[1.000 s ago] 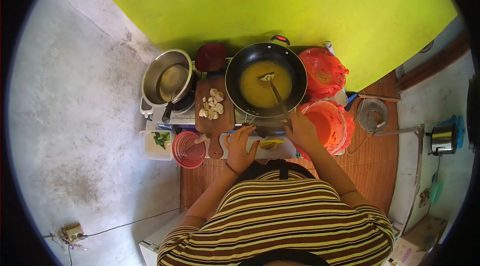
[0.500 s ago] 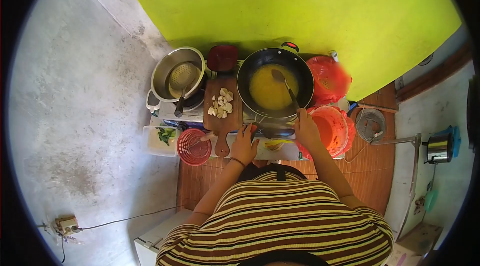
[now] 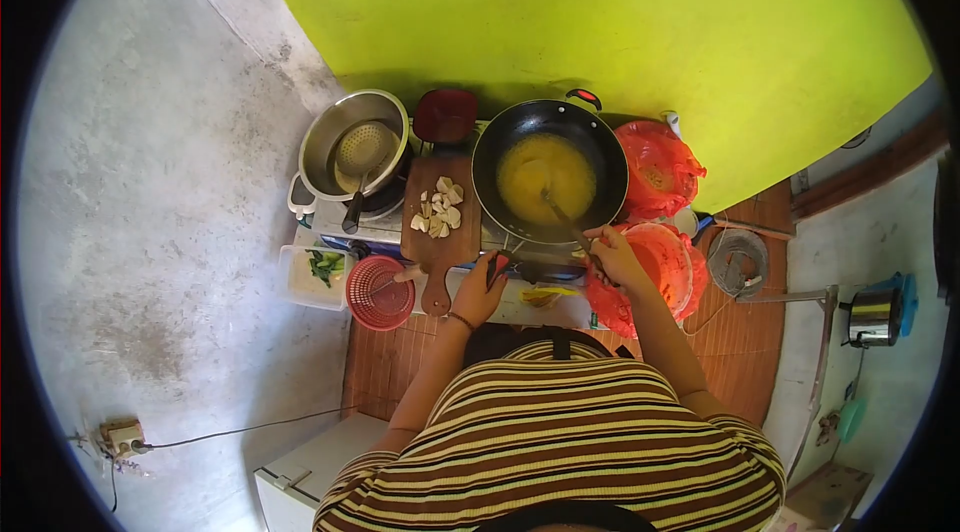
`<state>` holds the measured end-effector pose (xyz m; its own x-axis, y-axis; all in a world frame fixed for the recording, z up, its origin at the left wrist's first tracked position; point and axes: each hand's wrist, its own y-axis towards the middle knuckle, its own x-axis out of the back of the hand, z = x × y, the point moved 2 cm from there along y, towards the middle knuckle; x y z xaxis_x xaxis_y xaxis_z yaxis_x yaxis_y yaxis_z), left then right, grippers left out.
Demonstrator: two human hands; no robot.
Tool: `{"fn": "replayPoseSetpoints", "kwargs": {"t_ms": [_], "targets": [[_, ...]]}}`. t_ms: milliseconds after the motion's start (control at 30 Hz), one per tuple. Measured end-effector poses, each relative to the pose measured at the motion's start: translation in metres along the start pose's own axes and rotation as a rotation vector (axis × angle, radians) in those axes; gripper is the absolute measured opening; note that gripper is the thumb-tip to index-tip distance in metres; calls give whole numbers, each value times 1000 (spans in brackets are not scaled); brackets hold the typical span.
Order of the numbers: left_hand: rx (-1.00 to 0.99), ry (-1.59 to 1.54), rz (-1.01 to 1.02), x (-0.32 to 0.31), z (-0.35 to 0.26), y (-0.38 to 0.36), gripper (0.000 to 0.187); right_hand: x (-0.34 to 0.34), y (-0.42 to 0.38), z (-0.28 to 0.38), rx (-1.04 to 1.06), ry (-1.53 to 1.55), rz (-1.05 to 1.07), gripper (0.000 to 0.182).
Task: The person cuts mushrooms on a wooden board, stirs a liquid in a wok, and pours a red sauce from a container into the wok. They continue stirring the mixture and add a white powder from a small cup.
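A black wok (image 3: 488,167) with yellow liquid (image 3: 545,157) in it sits on the stove. My left hand (image 3: 480,294) is closed around the wok's handle (image 3: 497,268), which is black and red. In my right hand (image 3: 618,260) is the handle of a spatula (image 3: 563,215); its blade is down in the liquid, mostly hidden. Left of the wok lies a wooden cutting board (image 3: 426,250) bearing pale cut pieces (image 3: 437,209).
A steel pot (image 3: 322,122) with a skimmer (image 3: 362,157) stands at left. Below it are a red basket (image 3: 380,307) and a clear container (image 3: 296,282) of greens. Red plastic-lined containers (image 3: 665,277) flank the wok's right side. A dark red bowl (image 3: 445,116) is behind.
My right hand has moved slightly right and down. The spatula's blade, seen in the middle of the wok before, has come nearer and sunk into the liquid. The left hand keeps its grip.
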<state>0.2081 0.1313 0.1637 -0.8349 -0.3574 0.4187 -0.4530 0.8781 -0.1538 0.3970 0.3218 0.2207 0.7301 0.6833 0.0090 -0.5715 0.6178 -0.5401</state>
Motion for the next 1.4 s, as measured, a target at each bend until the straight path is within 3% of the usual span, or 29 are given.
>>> {"fn": "replayPoseSetpoints", "kwargs": {"t_ms": [233,433,533,833,1133,1333,1400], "targets": [[166,-123,79,0,-12,3,50,1,-7,2,12,79,62,31],[308,-299,168,-1,-5,5,53,15,-9,15,189,-263,-143,35],[322,-310,190,0,-3,6,54,30,18,3,535,-474,-331,34],[312,-208,205,2,-7,7,52,26,46,9,366,-493,-319,34],[316,-196,178,1,-8,7,49,3,38,10,-31,121,59,34],[306,-195,179,0,-5,8,49,6,25,7,-8,189,104,35],[318,-198,189,0,-5,7,50,11,20,5,64,70,81,35]]}}
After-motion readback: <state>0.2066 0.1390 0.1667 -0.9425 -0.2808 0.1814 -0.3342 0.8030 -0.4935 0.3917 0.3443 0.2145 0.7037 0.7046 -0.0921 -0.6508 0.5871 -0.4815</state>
